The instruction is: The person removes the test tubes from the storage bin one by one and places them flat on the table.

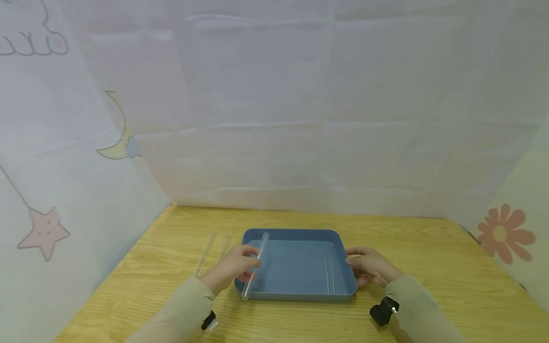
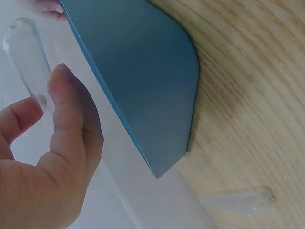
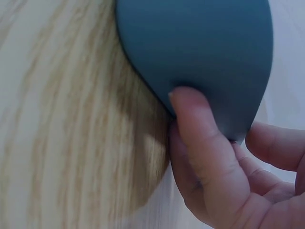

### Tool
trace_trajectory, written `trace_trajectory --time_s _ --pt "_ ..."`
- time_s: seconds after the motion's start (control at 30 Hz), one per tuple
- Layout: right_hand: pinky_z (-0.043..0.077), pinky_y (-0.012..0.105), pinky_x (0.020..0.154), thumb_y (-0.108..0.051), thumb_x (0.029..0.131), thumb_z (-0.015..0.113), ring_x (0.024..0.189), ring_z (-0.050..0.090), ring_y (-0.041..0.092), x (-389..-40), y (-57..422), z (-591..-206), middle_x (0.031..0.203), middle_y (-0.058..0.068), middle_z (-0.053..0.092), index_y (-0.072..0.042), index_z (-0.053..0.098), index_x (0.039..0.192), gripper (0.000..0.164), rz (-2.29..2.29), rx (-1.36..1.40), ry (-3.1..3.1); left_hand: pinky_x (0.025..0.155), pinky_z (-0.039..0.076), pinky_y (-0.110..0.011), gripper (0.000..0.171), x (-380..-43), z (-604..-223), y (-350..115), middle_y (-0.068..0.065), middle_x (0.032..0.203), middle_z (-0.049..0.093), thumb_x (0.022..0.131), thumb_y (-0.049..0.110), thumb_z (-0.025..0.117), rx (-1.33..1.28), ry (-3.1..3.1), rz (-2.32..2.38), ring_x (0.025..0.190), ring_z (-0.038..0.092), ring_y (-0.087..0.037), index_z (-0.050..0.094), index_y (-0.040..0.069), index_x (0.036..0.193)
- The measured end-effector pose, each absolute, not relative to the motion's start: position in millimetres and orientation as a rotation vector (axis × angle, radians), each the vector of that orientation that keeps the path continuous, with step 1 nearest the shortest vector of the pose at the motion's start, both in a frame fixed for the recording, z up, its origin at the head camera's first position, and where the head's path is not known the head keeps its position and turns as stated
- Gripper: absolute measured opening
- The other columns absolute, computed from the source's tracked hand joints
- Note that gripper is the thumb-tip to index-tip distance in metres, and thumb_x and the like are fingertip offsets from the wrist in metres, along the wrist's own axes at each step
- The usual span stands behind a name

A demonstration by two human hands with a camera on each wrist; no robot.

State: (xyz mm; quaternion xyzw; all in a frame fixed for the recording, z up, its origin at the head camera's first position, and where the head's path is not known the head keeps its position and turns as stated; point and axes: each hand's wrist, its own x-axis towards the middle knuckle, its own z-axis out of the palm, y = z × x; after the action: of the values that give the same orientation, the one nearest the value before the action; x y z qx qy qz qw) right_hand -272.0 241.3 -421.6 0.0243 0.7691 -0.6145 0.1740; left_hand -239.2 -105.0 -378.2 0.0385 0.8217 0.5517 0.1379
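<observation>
My left hand pinches a clear test tube between thumb and fingers, above the left side of a blue tray. The tube's rounded end sticks out past the fingers in the left wrist view. On the tray's right side, my right hand holds the wall, with fingertips against its outer face and the thumb by the rim. Inside the tray, near its right wall, lies a clear test tube; whether another lies beside it is hard to tell.
Left of the tray, a clear test tube lies on the wooden table, and another tube is partly hidden behind my left hand. A pale sheet hangs behind the table and along its sides.
</observation>
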Motion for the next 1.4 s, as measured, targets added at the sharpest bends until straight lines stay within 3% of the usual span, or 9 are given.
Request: trace_trajectory --time_s 0.83,1.17,1.4 --pt "0.058 0.046 0.064 0.000 0.098 0.049 0.084 0.066 0.025 -270.5 241.5 -423.5 0.097 0.013 0.067 0.016 0.032 0.138 0.047 -1.767 0.052 2.148 0.050 0.051 -0.028 0.046 -241.1 -386.3 -132.6 -0.017 0.101 0.066 0.085 0.002 0.059 -0.014 2.443 1.671 0.057 0.062 -0.016 0.052 -0.011 0.129" --pt "0.058 0.047 0.063 0.000 0.098 0.051 0.084 0.068 0.028 -269.5 236.8 -423.1 0.098 0.014 0.068 0.008 0.029 0.146 0.053 -1.781 0.069 2.159 0.050 0.050 -0.025 0.046 -236.9 -393.2 -156.0 -0.017 0.103 0.063 0.084 0.002 0.056 -0.038 2.422 1.718 0.057 0.060 -0.017 0.051 -0.014 0.127" --pt "0.057 0.040 0.056 0.002 0.098 0.049 0.080 0.068 0.027 -269.2 233.9 -420.2 0.100 0.016 0.068 0.005 0.026 0.150 0.057 -1.718 0.108 2.258 0.052 0.052 -0.026 0.045 -236.9 -394.3 -164.9 -0.017 0.104 0.064 0.085 0.004 0.058 -0.074 2.410 1.714 0.058 0.062 -0.015 0.051 -0.013 0.127"
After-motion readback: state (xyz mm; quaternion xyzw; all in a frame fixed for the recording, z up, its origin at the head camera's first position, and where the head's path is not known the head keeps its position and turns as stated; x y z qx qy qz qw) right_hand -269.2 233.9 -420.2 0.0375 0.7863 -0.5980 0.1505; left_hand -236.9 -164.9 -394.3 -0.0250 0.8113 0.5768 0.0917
